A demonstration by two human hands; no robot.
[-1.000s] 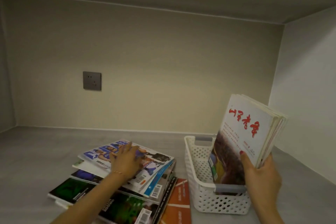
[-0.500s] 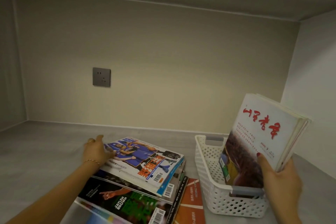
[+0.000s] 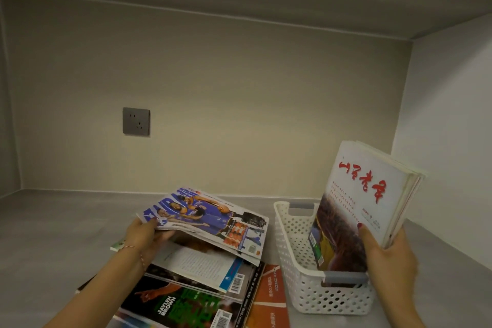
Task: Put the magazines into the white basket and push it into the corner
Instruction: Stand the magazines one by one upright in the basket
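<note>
A white perforated basket (image 3: 298, 255) stands on the grey shelf at the right. Upright inside it is a bundle of magazines (image 3: 364, 194), the front cover white with red characters; my right hand (image 3: 386, 255) grips the bundle's right edge. Left of the basket lies a loose stack of magazines (image 3: 197, 290). My left hand (image 3: 143, 234) holds the left edge of the top basketball magazine (image 3: 210, 218) with a blue cover and has it lifted off the stack, tilted up at the left.
A grey wall socket (image 3: 136, 121) sits on the back wall. The right side wall (image 3: 447, 141) meets the back wall just behind the basket. An orange magazine (image 3: 271, 298) lies flat against the basket's left side. A shelf runs overhead.
My left hand slid from the top of the stack to the blue magazine's left edge and raised it. The bundle in my right hand stayed in the basket.
</note>
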